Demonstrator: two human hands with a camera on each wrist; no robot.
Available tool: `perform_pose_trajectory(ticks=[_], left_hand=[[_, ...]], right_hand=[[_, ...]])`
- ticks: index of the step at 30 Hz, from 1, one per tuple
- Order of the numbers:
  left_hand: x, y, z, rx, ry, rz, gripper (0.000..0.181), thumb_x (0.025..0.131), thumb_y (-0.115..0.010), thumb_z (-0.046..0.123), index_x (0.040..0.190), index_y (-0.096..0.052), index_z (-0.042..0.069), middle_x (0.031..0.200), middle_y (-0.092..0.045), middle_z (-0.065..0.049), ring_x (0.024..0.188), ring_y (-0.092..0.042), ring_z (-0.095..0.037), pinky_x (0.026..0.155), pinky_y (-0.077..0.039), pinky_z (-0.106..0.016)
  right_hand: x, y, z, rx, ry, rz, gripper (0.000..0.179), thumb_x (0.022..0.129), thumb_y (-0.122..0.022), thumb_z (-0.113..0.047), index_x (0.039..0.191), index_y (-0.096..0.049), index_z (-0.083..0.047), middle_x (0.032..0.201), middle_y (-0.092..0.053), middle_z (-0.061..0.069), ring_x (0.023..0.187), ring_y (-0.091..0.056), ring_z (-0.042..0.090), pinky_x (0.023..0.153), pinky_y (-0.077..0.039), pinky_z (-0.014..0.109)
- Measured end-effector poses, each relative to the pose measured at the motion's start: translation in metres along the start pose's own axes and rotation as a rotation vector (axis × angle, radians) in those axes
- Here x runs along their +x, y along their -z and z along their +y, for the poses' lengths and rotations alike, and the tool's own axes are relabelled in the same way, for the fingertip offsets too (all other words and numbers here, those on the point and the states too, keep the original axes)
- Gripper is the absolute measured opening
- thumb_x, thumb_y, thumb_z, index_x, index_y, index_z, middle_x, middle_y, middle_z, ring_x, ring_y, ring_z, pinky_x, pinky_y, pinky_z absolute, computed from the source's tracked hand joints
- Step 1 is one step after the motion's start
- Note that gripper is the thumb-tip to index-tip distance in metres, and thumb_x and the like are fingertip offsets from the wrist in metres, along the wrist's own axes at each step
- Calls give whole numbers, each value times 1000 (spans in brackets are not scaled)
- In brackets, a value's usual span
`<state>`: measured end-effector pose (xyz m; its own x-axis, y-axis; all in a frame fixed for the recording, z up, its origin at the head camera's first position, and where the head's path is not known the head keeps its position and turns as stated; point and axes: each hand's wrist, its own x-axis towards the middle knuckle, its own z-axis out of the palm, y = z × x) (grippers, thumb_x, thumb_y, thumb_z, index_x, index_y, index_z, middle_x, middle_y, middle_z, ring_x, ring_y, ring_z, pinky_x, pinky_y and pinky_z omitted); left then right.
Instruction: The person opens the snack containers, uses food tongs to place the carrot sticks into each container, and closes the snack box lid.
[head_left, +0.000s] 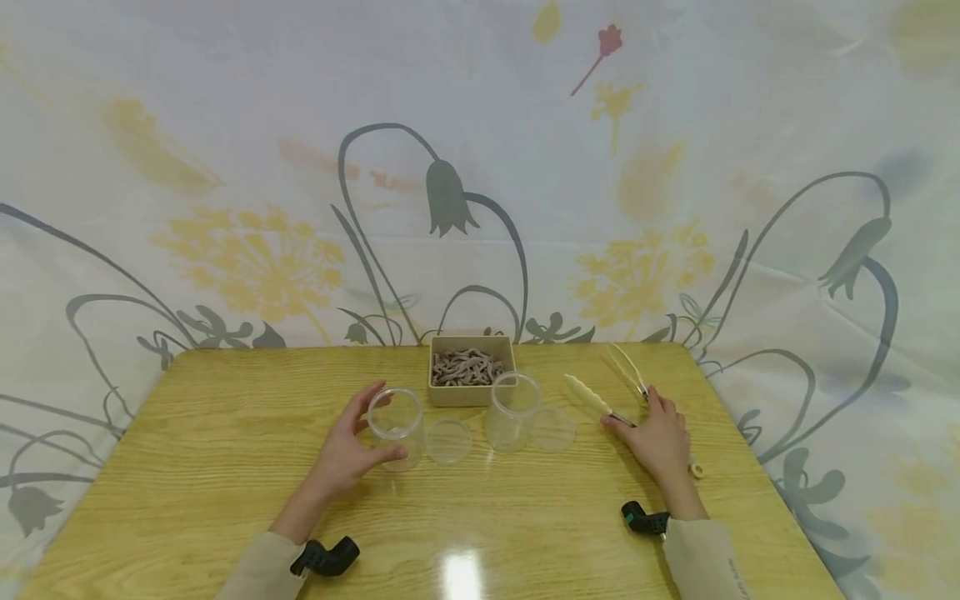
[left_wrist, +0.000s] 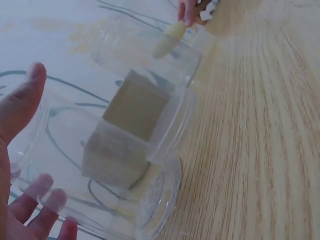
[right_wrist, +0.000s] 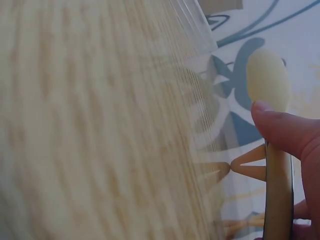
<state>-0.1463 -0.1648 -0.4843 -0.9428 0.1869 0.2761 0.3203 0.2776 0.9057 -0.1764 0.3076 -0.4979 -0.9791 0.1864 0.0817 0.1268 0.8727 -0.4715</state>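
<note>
My left hand (head_left: 345, 454) curves round a clear plastic jar (head_left: 408, 432) that stands on the table, thumb at its near side and fingers at its far side. In the left wrist view the fingertips (left_wrist: 55, 199) lie against the see-through wall. The tongs (head_left: 588, 396) are in my right hand (head_left: 660, 437), thumb on one arm and fingers on the other. Their pale yellow tips point away and stand apart; the right wrist view shows one tip (right_wrist: 267, 80) close up. A second clear jar (head_left: 512, 429) stands between the hands.
Behind the jars, a beige box (head_left: 461, 397) contains many grey-brown strips (head_left: 468, 367). Two clear round lids lie on the wooden table (head_left: 225, 442): one lid (head_left: 448, 442) between the jars, another lid (head_left: 553, 429) right of the second jar. A printed cloth (head_left: 480, 167) hangs behind the table.
</note>
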Motion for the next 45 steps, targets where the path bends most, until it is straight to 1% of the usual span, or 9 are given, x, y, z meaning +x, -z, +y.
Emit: perform_pose_trajectory(ticks=[5,9,16,20,24,27,35,40,45], left_hand=[[1,-1,-2,-31,-16,7,82,77,-85,1,147,-43,6,138,-54,-24,128,-49,-36,99,-39,-62],[1,-1,-4,-9,-13,8,77,76,-86,5,143,-48,8,138,-55,-23,128,-49,-32,99,-40,-62],[2,-1,-6,8,-12,4,77,77,-87,8,144,-49,9,140,-55,-20,128,-49,-31,97,-42,-59],[0,-2,-7,15,-5,3,76,78,-86,10,144,-49,10,140,-55,-18,129,-48,-33,98,-41,-59],[-3,-3,-8,20,2,15,75,78,-86,9,143,-50,10,140,-55,-17,128,-48,-35,99,-41,-61],[-4,-3,-9,25,-8,22,75,78,-86,8,143,-50,9,139,-56,-17,128,-49,-36,99,-41,-62],[-5,-4,-9,17,-8,23,75,78,-86,7,144,-50,9,139,-56,-16,129,-48,-36,99,-40,-62],[-4,-4,-9,30,-22,27,74,78,-85,8,144,-50,9,139,-57,-15,129,-48,-36,97,-41,-62],[-3,-5,-7,25,-28,25,74,78,-85,6,143,-50,10,139,-57,-14,129,-48,-35,97,-41,-60]], right_hand=[[3,3,-2,26,-2,-53,115,81,-72,-63,154,-19,10,143,-30,41,125,-32,60,97,-34,72],[5,6,-3,68,-18,-94,116,80,-75,-60,154,-18,10,144,-28,42,127,-31,60,98,-33,71],[5,8,-1,103,-37,-96,119,79,-76,-61,154,-16,9,145,-28,40,127,-34,56,100,-35,67],[5,11,2,134,11,-131,116,81,-77,-55,153,-16,13,144,-25,39,127,-35,56,101,-35,66],[6,12,8,141,78,-166,109,83,-78,-51,151,-22,15,138,-33,39,122,-41,54,99,-36,66],[8,11,12,138,93,-158,106,82,-77,-53,150,-27,12,136,-39,38,121,-43,53,98,-37,66],[9,8,15,136,110,-101,109,81,-77,-56,151,-27,10,142,-37,37,127,-39,54,101,-34,67],[6,10,15,141,110,-79,104,84,-76,-54,150,-28,10,144,-38,35,127,-41,54,99,-37,66],[5,11,11,147,114,-74,95,87,-73,-51,147,-31,11,139,-43,37,124,-45,54,97,-39,65]])
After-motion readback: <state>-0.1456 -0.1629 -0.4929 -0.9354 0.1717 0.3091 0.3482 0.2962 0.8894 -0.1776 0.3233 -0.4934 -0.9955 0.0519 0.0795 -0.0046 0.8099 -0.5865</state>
